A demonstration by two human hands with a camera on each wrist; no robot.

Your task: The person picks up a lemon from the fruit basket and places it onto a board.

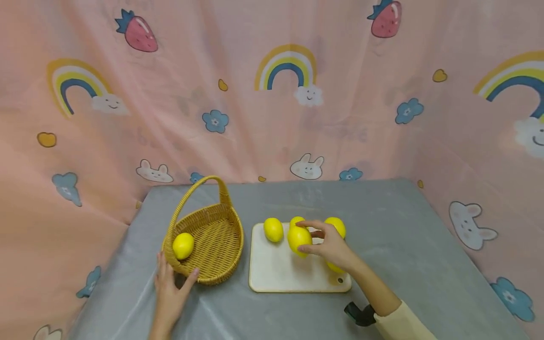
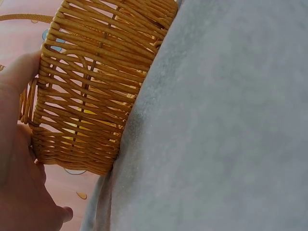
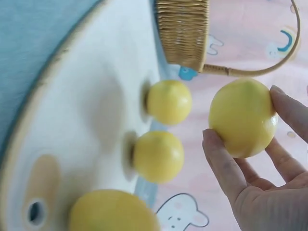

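My right hand (image 1: 329,243) pinches a lemon (image 1: 299,240) between thumb and fingertips above a white board (image 1: 276,274). In the right wrist view this lemon (image 3: 243,118) is apart from the board. Several more lemons rest there: one at the back left (image 1: 273,230), others partly behind my hand and the held lemon. Left of the board stands a wicker basket (image 1: 218,241) with a tall handle, and one lemon (image 1: 183,246) inside. My left hand (image 1: 170,288) touches the basket's near left side, thumb and fingers spread along its rim. The left wrist view shows the thumb against the woven wall (image 2: 91,91).
A grey cloth (image 1: 238,311) covers the table. Pink patterned curtain (image 1: 272,137) hangs along the back and both sides. A black strap-like object (image 1: 360,314) is by my right forearm. The basket's handle (image 1: 182,203) arches over its left half.
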